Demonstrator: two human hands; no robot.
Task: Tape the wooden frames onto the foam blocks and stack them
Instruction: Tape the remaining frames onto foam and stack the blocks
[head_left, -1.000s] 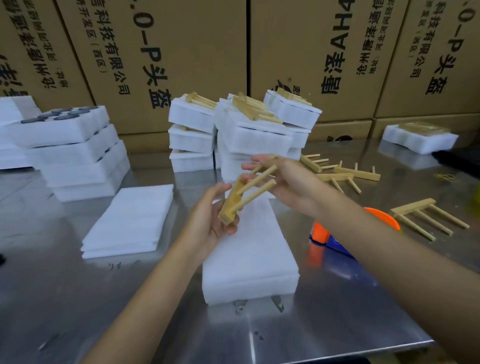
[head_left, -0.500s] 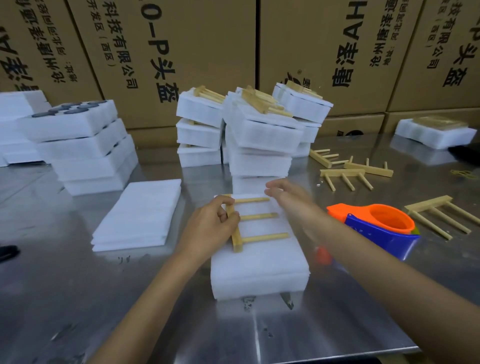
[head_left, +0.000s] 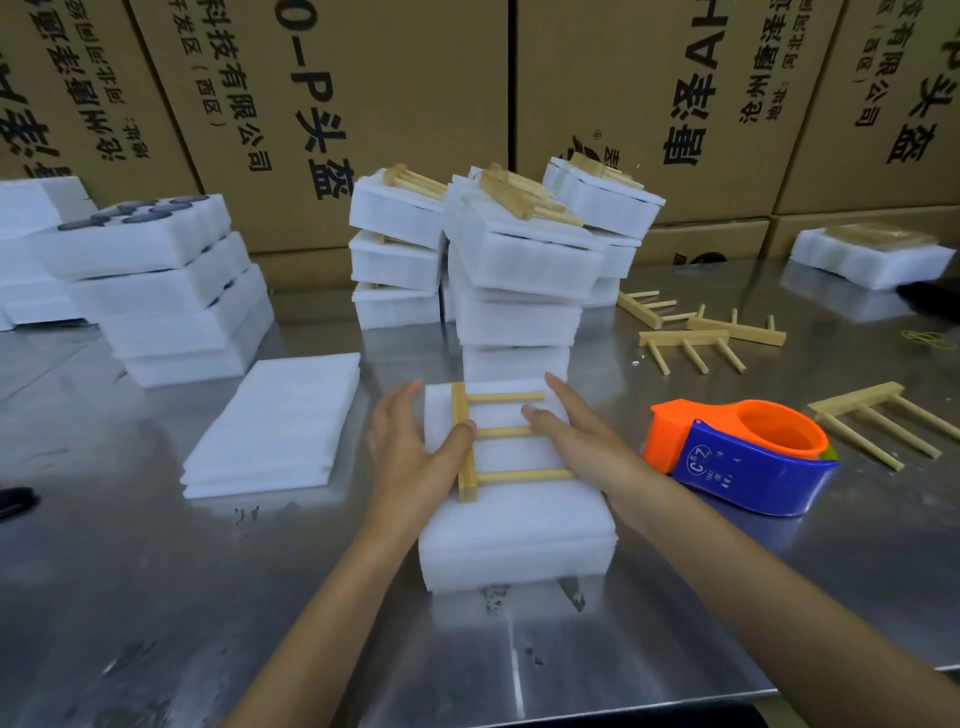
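Left hand (head_left: 410, 457) spread flat at the left edge of the foam block (head_left: 514, 514), fingers straight and relaxed, thumb tip pressed on the spine of the wooden frame (head_left: 467, 441). Right hand (head_left: 576, 436) likewise flat and open on the block's right side, fingers straight, laid over the tips of the frame's three rungs. Frame lying flat on top of the foam block, spine to the left, rungs pointing right. Block itself at table centre, near edge, on the metal table (head_left: 156, 597).

Just right of the block, an orange and blue tape dispenser (head_left: 743, 457). Farther right, a loose wooden frame (head_left: 878, 421); beyond the dispenser, three more loose frames (head_left: 696, 327) in a cluster. Straight behind the hands, leaning stacks of finished blocks (head_left: 519, 270) with frames on top. Left of the block, a flat pile of thin foam sheets (head_left: 280, 426); far left, taller foam stacks (head_left: 161, 291). Along the far side, cardboard boxes (head_left: 363, 93) with printed characters.
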